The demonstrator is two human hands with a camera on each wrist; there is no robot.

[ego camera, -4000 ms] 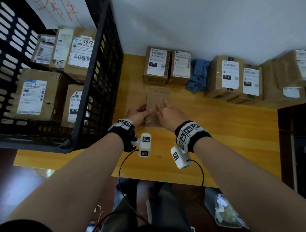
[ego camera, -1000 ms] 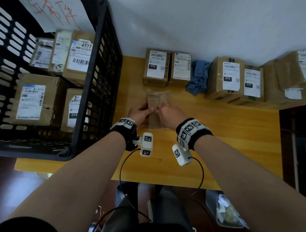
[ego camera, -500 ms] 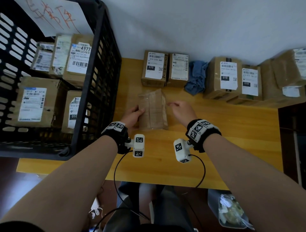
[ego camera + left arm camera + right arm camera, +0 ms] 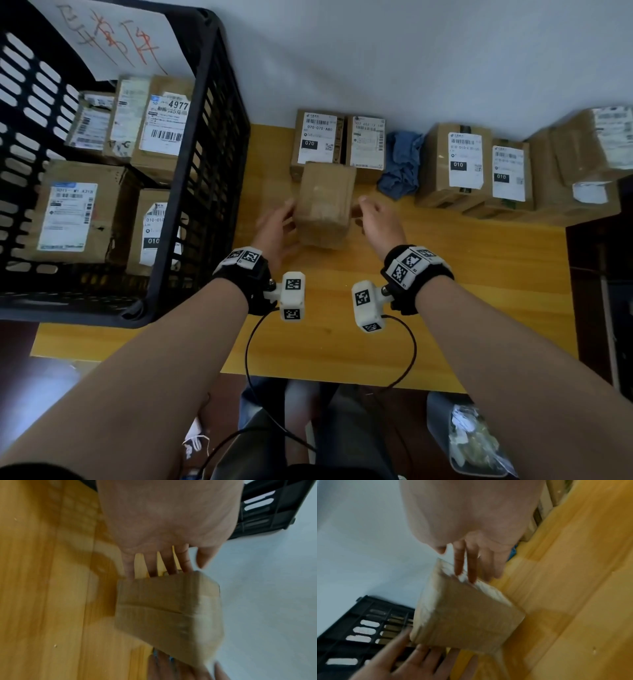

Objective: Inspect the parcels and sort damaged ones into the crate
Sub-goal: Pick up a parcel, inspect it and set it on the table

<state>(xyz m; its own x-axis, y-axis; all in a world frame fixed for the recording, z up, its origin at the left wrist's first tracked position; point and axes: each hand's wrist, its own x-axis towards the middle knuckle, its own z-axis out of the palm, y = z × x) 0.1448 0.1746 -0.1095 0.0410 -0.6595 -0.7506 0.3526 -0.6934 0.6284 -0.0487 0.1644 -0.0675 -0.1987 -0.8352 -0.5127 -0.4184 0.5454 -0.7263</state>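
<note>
A plain brown taped parcel (image 4: 324,205) with no label showing is tilted up on the yellow table (image 4: 462,281), between my two hands. My left hand (image 4: 279,224) lies against its left side with straight, spread fingers (image 4: 130,566) whose tips go behind the parcel (image 4: 164,608). My right hand (image 4: 371,214) is at its right side, and its straight fingers (image 4: 471,566) touch the upper edge of the parcel (image 4: 462,616). Neither hand curls round it. Whether its lower edge rests on the table is unclear. The black crate (image 4: 205,178) stands to the left, holding several labelled parcels.
Labelled parcels (image 4: 318,144) (image 4: 466,161) line the wall behind, with a blue cloth (image 4: 400,164) between them and a bigger box (image 4: 589,154) at the far right. A paper sheet with red writing (image 4: 113,37) hangs on the crate. A dark cabinet (image 4: 599,274) borders the table's right side.
The parcel lay flat, pinched by both hands. The right hand let go while the left turned it; now it is tilted up, farther toward the wall, with both hands flat at its sides.
</note>
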